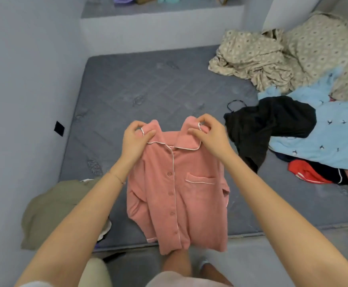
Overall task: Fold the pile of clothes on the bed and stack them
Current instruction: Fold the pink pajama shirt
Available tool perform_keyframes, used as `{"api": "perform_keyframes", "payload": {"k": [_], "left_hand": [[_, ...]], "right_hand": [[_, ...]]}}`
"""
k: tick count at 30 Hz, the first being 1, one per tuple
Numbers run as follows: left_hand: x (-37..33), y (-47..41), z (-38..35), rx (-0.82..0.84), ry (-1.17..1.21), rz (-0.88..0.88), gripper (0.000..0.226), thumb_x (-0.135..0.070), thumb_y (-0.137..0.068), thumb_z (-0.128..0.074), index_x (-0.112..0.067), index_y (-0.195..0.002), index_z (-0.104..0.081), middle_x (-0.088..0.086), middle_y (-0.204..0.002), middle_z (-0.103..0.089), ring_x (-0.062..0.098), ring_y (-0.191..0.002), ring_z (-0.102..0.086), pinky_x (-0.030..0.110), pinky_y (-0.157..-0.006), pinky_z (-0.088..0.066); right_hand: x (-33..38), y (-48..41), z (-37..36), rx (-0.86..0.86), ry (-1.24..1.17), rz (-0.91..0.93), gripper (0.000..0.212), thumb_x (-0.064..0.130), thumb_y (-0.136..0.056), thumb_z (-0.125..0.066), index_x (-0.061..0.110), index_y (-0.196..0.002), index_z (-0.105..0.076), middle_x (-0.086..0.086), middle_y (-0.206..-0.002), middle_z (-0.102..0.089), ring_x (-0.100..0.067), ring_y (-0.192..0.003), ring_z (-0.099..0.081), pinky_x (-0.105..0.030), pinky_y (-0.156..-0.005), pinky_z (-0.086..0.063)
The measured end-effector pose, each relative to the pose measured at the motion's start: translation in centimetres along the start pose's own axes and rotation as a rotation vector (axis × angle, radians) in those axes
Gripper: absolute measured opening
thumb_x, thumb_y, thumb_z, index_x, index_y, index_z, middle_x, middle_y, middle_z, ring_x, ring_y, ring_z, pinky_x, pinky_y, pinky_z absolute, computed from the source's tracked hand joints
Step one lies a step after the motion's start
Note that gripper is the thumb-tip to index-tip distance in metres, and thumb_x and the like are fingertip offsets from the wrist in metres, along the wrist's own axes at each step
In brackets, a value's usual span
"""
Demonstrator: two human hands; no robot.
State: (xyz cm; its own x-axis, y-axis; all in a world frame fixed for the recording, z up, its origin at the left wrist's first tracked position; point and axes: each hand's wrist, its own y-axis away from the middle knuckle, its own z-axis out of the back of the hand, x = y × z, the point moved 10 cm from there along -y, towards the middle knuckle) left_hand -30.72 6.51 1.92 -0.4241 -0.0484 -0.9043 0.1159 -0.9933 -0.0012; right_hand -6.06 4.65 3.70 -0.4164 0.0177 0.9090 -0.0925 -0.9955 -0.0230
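Two hands, one shirt in the air. Grey bed [148, 90] fills most of the view, bare quilted mattress in the middle. Beige patterned bedding [272, 54] is bunched at the far right corner. The unfolded pile sits along the right side: light blue garment [322, 137], black garment [272, 123] partly over it, red item [305, 172] near the front edge. An olive garment [55, 210] lies at the near left corner, partly hanging off the bed. The pink shirt [179, 193] is held up over the near edge, buttoned front facing the camera, hem dangling past the mattress edge. Left hand [135, 139] pinches the left shoulder by the collar, right hand [210, 135] pinches the right shoulder, fingers curled on fabric. Risks: the sleeves look tucked behind (can't see how neatly), so laying it down fast would likely bunch them under the body. Both grips are small pinches; one slipping would drop a shoulder and twist the shirt. The olive garment's overhang could slide it to the floor if nudged.
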Motion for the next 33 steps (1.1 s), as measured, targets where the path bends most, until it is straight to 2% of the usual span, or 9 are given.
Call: {"api": "perform_keyframes", "payload": {"k": [6, 12, 15, 19, 23, 26, 29, 31, 33], "left_hand": [[12.3, -6.8, -4.7, 0.06, 0.004, 0.132, 0.019, -0.004, -0.081, -0.075, -0.009, -0.089, -0.059, -0.005, -0.084, -0.058, 0.001, -0.081, -0.053, 0.005, -0.074, -0.037], [21.6, -13.4, -10.0, 0.056, 0.03, 0.208, 0.02, -0.007, -0.081, -0.074, -0.012, -0.092, -0.057, -0.01, -0.082, -0.054, -0.011, -0.067, -0.05, 0.008, -0.066, -0.04], [26.4, -16.3, -13.1, 0.048, 0.104, 0.252, 0.023, -0.007, -0.081, -0.075, -0.019, -0.091, -0.058, -0.01, -0.086, -0.057, -0.006, -0.073, -0.051, 0.014, -0.07, -0.043], [32.5, -19.2, -16.6, -0.005, 0.131, 0.274, 0.024, -0.007, -0.081, -0.075, -0.02, -0.093, -0.059, -0.011, -0.089, -0.059, -0.005, -0.074, -0.054, 0.015, -0.07, -0.043], [37.0, -20.0, -19.6, -0.017, 0.16, 0.301, 0.025, -0.008, -0.083, -0.072, -0.027, -0.093, -0.059, -0.013, -0.089, -0.06, -0.003, -0.075, -0.055, 0.022, -0.07, -0.046], [38.5, -20.5, -19.9, -0.046, 0.073, 0.277, 0.031, -0.01, -0.085, -0.069, -0.015, -0.113, -0.061, -0.01, -0.106, -0.058, -0.008, -0.091, -0.054, 0.017, -0.084, -0.045], [38.2, -20.3, -20.1, 0.007, -0.311, 0.16, 0.07, -0.032, -0.086, -0.07, -0.014, -0.145, -0.039, 0.011, -0.142, -0.036, 0.014, -0.129, -0.038, 0.026, -0.112, -0.028], [36.2, -19.6, -21.8, 0.118, -0.569, -0.034, 0.08, -0.039, -0.088, -0.067, -0.011, -0.151, -0.027, 0.022, -0.154, -0.022, 0.033, -0.143, -0.022, 0.037, -0.119, -0.006], [34.5, -18.6, -24.4, 0.256, -0.609, -0.14, 0.075, -0.033, -0.091, -0.065, -0.015, -0.151, -0.025, 0.022, -0.157, -0.016, 0.037, -0.146, -0.013, 0.034, -0.119, 0.007]], "right_hand": [[-11.9, -4.8, -6.5, -0.054, 0.06, -0.202, 0.018, 0.022, -0.08, -0.076, 0.019, -0.088, -0.06, 0.017, -0.069, -0.049, 0.001, -0.062, -0.045, -0.021, -0.06, -0.033], [-20.5, -11.3, -11.2, -0.107, 0.063, -0.236, 0.016, 0.016, -0.081, -0.074, 0.012, -0.092, -0.063, 0.003, -0.091, -0.063, -0.011, -0.077, -0.048, -0.026, -0.069, -0.038], [-25.7, -14.4, -13.3, -0.163, -0.015, -0.298, 0.017, 0.012, -0.08, -0.075, 0.011, -0.091, -0.064, -0.005, -0.096, -0.065, -0.014, -0.084, -0.054, -0.023, -0.075, -0.041], [-32.9, -17.0, -16.1, -0.208, -0.114, -0.367, 0.021, 0.011, -0.079, -0.077, 0.02, -0.09, -0.062, 0.013, -0.088, -0.06, -0.007, -0.086, -0.054, -0.015, -0.078, -0.04], [-38.7, -18.2, -17.9, -0.211, -0.105, -0.385, 0.021, 0.008, -0.081, -0.074, 0.012, -0.099, -0.063, 0.018, -0.086, -0.056, 0.005, -0.083, -0.051, -0.009, -0.078, -0.037], [-41.7, -18.7, -18.6, -0.211, -0.073, -0.395, 0.031, 0.007, -0.082, -0.072, 0.007, -0.111, -0.061, 0.021, -0.094, -0.054, 0.007, -0.089, -0.051, -0.006, -0.085, -0.036], [-44.2, -18.5, -19.5, -0.127, -0.101, -0.484, 0.05, 0.016, -0.083, -0.075, 0.014, -0.127, -0.053, 0.016, -0.118, -0.053, -0.008, -0.113, -0.051, -0.02, -0.099, -0.04], [-45.1, -17.8, -19.2, -0.103, -0.123, -0.526, 0.065, 0.02, -0.081, -0.078, 0.014, -0.137, -0.045, 0.01, -0.132, -0.048, -0.004, -0.122, -0.046, -0.013, -0.101, -0.035], [-44.9, -17.2, -18.5, -0.072, -0.066, -0.517, 0.073, 0.026, -0.079, -0.08, 0.015, -0.14, -0.043, 0.015, -0.129, -0.046, 0.006, -0.116, -0.043, -0.004, -0.097, -0.032]]}}
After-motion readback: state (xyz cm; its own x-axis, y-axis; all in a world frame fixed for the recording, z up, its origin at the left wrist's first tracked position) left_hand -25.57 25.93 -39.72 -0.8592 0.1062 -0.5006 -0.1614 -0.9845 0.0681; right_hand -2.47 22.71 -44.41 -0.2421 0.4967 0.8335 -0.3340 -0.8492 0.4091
